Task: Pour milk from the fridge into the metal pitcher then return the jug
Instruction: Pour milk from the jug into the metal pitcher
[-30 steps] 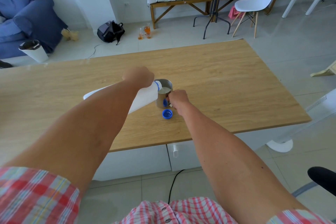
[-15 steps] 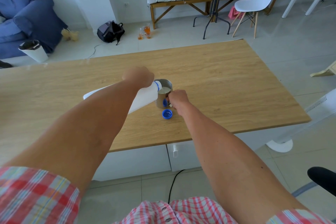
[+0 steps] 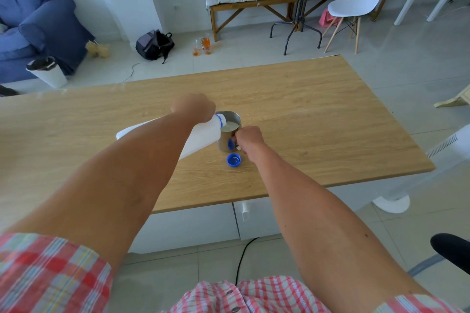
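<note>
Nothing moved since earlier: one jug [image 3: 203, 134] tipped in left hand [image 3: 194, 107], one pitcher [image 3: 229, 132] (milk inside) gripped by right hand [image 3: 248, 138], one cap [image 3: 234, 160] on worktop [image 3: 330, 122].

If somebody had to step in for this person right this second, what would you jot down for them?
Left hand: gripping the white milk jug, tipped with its mouth over the metal pitcher.
Right hand: holding the pitcher's handle, steadying it on the wooden table.
Blue cap: off, lying on the table just in front of the pitcher.
Done: jug fetched and opened; milk visible inside the pitcher.
Left: finish pouring, set the jug upright, screw the cap on, return it to the fridge.
</note>
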`<action>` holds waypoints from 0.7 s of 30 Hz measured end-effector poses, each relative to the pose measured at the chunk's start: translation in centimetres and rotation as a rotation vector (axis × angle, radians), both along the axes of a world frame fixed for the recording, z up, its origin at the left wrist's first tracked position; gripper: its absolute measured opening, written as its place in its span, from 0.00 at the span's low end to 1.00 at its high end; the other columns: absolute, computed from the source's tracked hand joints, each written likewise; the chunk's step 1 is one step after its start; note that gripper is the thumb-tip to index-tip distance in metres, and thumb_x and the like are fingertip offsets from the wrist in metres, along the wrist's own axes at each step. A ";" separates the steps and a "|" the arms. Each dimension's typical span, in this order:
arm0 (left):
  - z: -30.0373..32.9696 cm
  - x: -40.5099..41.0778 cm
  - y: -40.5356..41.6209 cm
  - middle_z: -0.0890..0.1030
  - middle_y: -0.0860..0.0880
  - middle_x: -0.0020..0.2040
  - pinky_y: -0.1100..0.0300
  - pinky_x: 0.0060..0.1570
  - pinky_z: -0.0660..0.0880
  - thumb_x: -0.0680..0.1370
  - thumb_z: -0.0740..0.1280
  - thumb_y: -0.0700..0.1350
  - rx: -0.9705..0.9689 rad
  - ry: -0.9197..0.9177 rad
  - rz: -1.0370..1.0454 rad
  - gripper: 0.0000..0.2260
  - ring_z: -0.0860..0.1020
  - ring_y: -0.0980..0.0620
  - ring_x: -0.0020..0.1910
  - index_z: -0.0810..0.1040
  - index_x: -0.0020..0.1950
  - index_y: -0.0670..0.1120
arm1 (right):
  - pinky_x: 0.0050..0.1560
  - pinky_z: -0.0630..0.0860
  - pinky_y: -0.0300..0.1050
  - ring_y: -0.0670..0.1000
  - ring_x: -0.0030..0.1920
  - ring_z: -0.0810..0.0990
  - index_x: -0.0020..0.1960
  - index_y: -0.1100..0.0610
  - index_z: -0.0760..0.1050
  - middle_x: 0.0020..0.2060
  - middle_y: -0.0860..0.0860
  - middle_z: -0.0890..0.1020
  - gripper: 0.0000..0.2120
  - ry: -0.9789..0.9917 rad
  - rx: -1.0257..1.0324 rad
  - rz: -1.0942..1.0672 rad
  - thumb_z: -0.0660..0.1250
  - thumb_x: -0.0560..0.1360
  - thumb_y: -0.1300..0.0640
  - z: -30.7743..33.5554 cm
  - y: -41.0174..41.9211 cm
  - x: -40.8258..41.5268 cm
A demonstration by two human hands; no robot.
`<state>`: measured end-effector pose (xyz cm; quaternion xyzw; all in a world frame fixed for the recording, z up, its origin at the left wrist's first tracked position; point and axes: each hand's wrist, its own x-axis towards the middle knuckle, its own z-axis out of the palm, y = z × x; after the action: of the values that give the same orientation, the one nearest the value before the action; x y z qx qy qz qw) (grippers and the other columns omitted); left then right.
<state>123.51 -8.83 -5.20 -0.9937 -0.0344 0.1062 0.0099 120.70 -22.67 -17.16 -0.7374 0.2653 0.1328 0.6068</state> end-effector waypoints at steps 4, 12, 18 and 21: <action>0.0 0.1 0.1 0.78 0.43 0.49 0.52 0.44 0.70 0.81 0.56 0.49 -0.005 0.000 0.000 0.12 0.76 0.41 0.47 0.75 0.52 0.44 | 0.30 0.65 0.43 0.51 0.32 0.69 0.60 0.68 0.80 0.41 0.56 0.79 0.16 0.001 -0.001 -0.002 0.58 0.77 0.66 -0.1 0.0 0.1; 0.1 0.0 0.0 0.78 0.44 0.48 0.52 0.43 0.69 0.81 0.55 0.49 0.001 0.001 -0.006 0.12 0.77 0.42 0.46 0.76 0.52 0.44 | 0.31 0.66 0.43 0.50 0.33 0.70 0.60 0.66 0.80 0.42 0.56 0.79 0.15 0.004 0.004 -0.002 0.59 0.79 0.66 0.0 -0.1 0.1; 0.2 -0.1 0.0 0.77 0.44 0.46 0.52 0.44 0.69 0.81 0.56 0.49 -0.003 0.005 -0.007 0.12 0.76 0.42 0.46 0.75 0.52 0.44 | 0.31 0.67 0.43 0.50 0.33 0.70 0.59 0.66 0.79 0.41 0.55 0.78 0.14 0.002 0.001 -0.013 0.59 0.79 0.66 -0.1 -0.1 0.1; 0.2 0.0 0.0 0.77 0.44 0.48 0.52 0.44 0.69 0.81 0.56 0.48 0.000 0.006 -0.009 0.11 0.76 0.42 0.47 0.75 0.52 0.44 | 0.31 0.67 0.44 0.50 0.33 0.70 0.59 0.66 0.80 0.41 0.55 0.79 0.15 0.006 0.008 -0.013 0.59 0.78 0.66 -0.2 0.0 0.2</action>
<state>123.47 -8.85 -4.97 -0.9935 -0.0300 0.1090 0.0104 120.90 -22.63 -17.40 -0.7329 0.2715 0.1322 0.6096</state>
